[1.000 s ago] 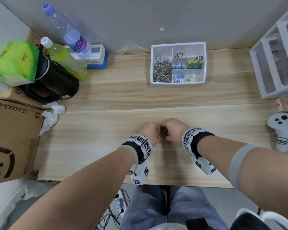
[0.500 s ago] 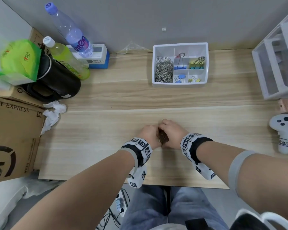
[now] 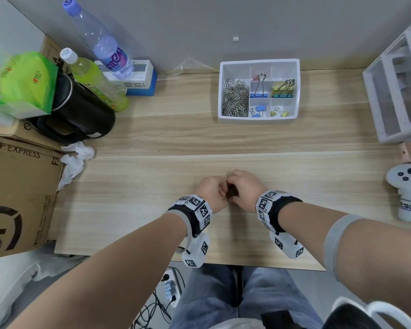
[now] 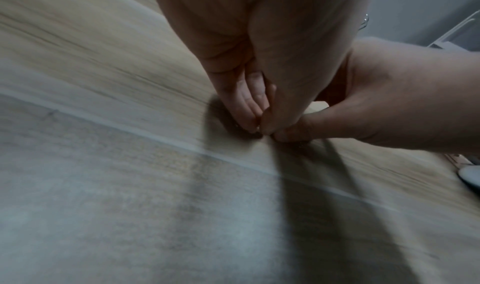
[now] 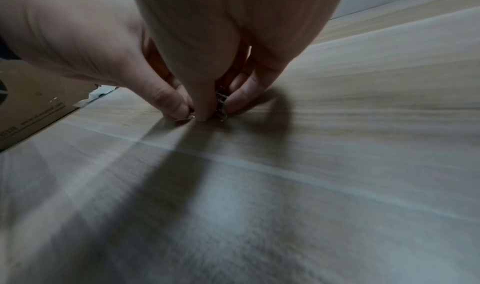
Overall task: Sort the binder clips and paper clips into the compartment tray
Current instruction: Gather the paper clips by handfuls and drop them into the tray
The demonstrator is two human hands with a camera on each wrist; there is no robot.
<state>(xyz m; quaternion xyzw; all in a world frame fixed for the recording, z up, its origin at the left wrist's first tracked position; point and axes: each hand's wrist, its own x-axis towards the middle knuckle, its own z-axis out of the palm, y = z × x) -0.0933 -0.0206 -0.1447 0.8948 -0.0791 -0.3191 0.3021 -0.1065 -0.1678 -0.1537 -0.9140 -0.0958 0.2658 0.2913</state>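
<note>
Your right hand point(image 5: 207, 52) and left hand point(image 5: 78, 38) pinch the clips point(image 5: 221, 104); light, slippery wire, so squeeze the bunch's sides.

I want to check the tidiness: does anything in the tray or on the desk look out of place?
Only one thing: crumpled white tissue lies loose at the desk's left edge beside the cardboard box. The compartment tray looks orderly.
</note>
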